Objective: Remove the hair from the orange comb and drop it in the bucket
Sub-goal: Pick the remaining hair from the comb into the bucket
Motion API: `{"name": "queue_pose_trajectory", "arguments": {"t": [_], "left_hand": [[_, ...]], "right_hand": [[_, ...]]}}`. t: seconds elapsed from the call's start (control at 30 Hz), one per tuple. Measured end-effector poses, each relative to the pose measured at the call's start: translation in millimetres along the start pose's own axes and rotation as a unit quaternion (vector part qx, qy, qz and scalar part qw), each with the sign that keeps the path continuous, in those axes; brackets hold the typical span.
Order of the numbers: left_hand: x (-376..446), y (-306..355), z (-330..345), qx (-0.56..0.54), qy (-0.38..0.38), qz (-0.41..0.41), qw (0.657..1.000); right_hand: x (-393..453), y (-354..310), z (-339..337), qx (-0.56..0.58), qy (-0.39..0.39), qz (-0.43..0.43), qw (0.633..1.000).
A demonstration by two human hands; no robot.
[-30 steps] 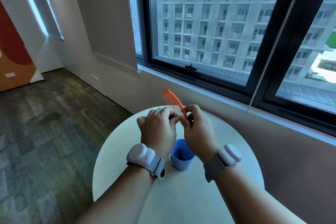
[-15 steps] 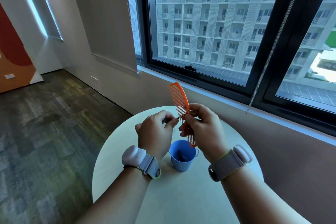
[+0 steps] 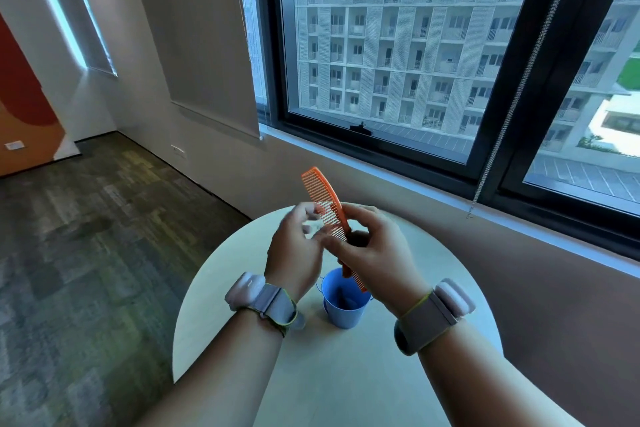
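My right hand [image 3: 372,246] grips the orange comb [image 3: 320,192] around its middle, holding it nearly upright with the teeth facing left. Its lower end hangs just above the small blue bucket [image 3: 344,302] on the round table [image 3: 221,288]. A dark clump of hair [image 3: 358,238] sits at the comb by my right thumb. My left hand [image 3: 294,246] is beside the teeth, its fingers blurred and spread near them; whether they pinch any hair I cannot tell. Something dark lies inside the bucket.
The pale table stands close to a brown wall under a large window [image 3: 398,62], with a blind chain [image 3: 498,135] hanging at the right. Carpeted floor [image 3: 86,236] stretches to the left. Both wrists wear grey bands.
The comb has tilted a little leftward at the top and stayed over the bucket. My left hand's fingers have moved up to the teeth and loosened from their pinch.
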State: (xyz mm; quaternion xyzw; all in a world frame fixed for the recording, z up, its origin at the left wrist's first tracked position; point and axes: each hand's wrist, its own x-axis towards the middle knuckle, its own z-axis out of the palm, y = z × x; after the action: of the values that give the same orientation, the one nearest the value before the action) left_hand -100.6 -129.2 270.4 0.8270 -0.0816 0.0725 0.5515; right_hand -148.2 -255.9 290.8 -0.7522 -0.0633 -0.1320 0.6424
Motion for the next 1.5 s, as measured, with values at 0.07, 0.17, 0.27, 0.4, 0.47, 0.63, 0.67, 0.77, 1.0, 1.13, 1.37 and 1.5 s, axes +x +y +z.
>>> {"name": "queue_pose_trajectory", "arguments": {"t": [0.07,0.17,0.27,0.4,0.47,0.63,0.67,0.77,1.0,1.13,1.37,1.5], "left_hand": [[-4.5,3.7,-3.0,-0.098,0.051,-0.017,0.994],[-10.7,13.8,-8.3,-0.226,-0.017,-0.043,0.973],[-12.5,13.5,-5.3,-0.151,-0.050,-0.002,0.987],[-1.3,8.2,-8.1,-0.133,0.012,0.006,0.991],[3.1,7.1,-12.2,-0.135,0.012,0.012,0.991],[7.1,1.0,-15.4,-0.148,-0.039,0.034,0.988],[6.8,0.2,-15.2,-0.154,-0.051,0.027,0.986],[5.5,-0.2,-14.5,-0.166,-0.067,0.013,0.984],[4.0,4.5,-14.2,-0.118,-0.071,0.028,0.990],[0.0,2.5,-11.1,-0.175,-0.178,-0.011,0.968],[6.0,-5.9,-11.0,-0.043,-0.077,0.006,0.996],[7.5,-2.2,-11.8,0.056,-0.028,0.046,0.997]], "right_hand": [[0.8,2.8,-1.7,-0.029,0.005,-0.005,1.000],[1.2,6.2,-3.5,-0.062,0.006,-0.014,0.998],[3.0,6.9,-3.1,-0.044,-0.008,-0.029,0.999],[5.0,7.1,-6.4,0.072,-0.051,0.035,0.996],[8.6,10.3,-9.5,0.038,-0.037,0.039,0.998],[14.1,15.9,-13.6,-0.081,0.014,0.000,0.997],[15.3,16.5,-14.5,-0.088,0.021,-0.002,0.996],[14.7,15.1,-15.9,-0.062,-0.018,0.017,0.998],[16.5,13.3,-14.9,-0.117,0.015,0.010,0.993],[20.6,17.2,-16.0,-0.159,0.050,-0.004,0.986],[22.6,16.8,-23.2,-0.145,0.067,0.013,0.987],[20.7,13.8,-20.3,-0.153,0.062,0.017,0.986]]}}
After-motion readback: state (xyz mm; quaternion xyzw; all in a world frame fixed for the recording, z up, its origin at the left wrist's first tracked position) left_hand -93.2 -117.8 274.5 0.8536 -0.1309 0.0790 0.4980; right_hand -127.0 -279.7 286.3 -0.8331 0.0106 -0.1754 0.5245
